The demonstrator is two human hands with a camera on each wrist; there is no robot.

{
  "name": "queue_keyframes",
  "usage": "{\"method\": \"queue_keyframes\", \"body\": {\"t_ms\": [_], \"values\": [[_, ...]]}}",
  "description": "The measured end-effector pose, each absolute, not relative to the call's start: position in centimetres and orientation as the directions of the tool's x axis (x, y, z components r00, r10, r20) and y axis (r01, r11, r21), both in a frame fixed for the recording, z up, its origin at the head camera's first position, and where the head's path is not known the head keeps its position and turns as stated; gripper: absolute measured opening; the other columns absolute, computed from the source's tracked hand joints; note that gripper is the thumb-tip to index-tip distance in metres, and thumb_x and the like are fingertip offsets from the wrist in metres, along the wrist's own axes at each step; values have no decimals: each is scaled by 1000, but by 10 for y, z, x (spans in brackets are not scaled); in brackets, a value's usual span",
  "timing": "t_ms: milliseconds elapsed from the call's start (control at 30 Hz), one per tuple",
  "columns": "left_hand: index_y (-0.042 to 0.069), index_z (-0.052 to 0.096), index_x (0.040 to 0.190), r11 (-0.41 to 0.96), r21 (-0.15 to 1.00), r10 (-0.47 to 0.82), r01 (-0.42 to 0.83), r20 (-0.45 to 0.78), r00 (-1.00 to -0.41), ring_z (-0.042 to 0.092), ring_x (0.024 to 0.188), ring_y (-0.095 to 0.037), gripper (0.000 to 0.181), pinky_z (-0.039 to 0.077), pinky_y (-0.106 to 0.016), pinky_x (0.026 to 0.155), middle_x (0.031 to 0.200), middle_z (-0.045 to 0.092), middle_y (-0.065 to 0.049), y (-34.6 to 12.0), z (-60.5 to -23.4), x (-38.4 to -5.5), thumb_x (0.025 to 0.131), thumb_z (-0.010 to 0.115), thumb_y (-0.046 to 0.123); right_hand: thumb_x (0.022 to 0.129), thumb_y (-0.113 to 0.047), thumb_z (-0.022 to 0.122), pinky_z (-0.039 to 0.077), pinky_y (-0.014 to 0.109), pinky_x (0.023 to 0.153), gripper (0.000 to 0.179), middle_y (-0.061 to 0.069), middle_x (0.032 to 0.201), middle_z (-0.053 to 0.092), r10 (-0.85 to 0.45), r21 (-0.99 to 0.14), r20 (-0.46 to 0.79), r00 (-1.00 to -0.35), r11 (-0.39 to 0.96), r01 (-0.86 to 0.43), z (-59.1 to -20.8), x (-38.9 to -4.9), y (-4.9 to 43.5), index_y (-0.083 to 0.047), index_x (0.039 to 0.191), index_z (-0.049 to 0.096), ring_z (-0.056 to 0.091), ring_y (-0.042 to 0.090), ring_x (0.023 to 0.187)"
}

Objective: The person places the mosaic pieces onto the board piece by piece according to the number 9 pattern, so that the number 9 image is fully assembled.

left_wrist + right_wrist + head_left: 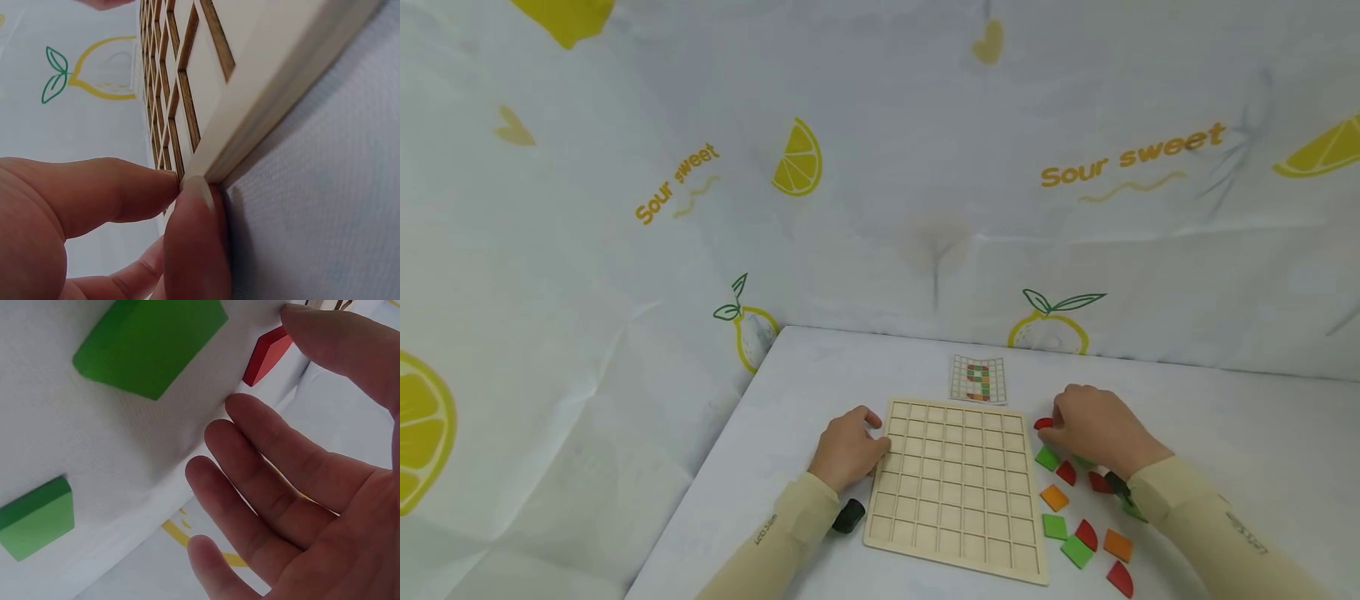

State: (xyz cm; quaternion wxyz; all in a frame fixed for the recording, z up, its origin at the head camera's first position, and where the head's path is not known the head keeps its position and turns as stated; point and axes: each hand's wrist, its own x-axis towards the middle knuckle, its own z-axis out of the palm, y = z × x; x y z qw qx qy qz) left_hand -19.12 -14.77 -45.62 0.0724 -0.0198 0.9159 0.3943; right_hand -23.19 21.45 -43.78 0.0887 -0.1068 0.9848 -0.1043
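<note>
A pale wooden grid board (955, 490) lies flat on the table, its square cells holding no pieces. My left hand (847, 448) is at the board's left edge; in the left wrist view its thumb and a finger pinch the rim (256, 94). To the right of the board, my right hand (1097, 425) hovers low over loose tiles with nothing in its grasp. Its fingers (275, 434) are spread and slightly bent beside a red quarter-round tile (265, 359). A large green tile (150, 347) and another green one (40, 519) lie near it.
A small printed pattern card (977, 379) lies behind the board. More tiles are scattered to the right: orange (1055, 497), green (1077, 552) and red (1121, 579). A white printed sheet (925, 208) hangs behind the table.
</note>
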Motion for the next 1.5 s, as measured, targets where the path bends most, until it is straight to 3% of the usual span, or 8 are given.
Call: {"method": "queue_keyframes", "body": {"t_ms": [233,400,633,1500], "values": [[3,69,120,695,713,14,-88,-137,-991,64,57,-15,29,49,-31,56,73,68,-2,-146,-457,-191,94,73,16,88,-34,87,59,44,79,37,7,96,67,-231,-245,-144,-962,950,-192,-440,-236,219,-3,106,75,58,22,83],[6,71,117,707,703,11,-75,-117,-993,62,57,-15,26,47,-31,56,71,67,-1,-146,-458,-192,93,73,16,89,-29,86,61,48,85,31,5,99,69,-272,-264,-126,-954,936,-233,-440,-236,221,-6,108,79,60,21,86],[8,71,114,711,700,9,-65,-102,-995,62,56,-15,24,47,-32,56,71,67,-1,-146,-458,-193,91,74,16,89,-21,84,61,49,87,20,3,97,71,-299,-265,-83,-951,926,-268,-439,-236,224,-8,104,81,61,20,86],[10,70,111,718,695,24,-43,-86,-996,58,58,-15,21,43,-31,56,68,64,0,-147,-464,-194,91,72,17,89,-24,88,61,49,86,23,2,97,75,-289,-277,-73,-954,925,-259,-432,-234,218,-8,104,81,64,20,88]]}}
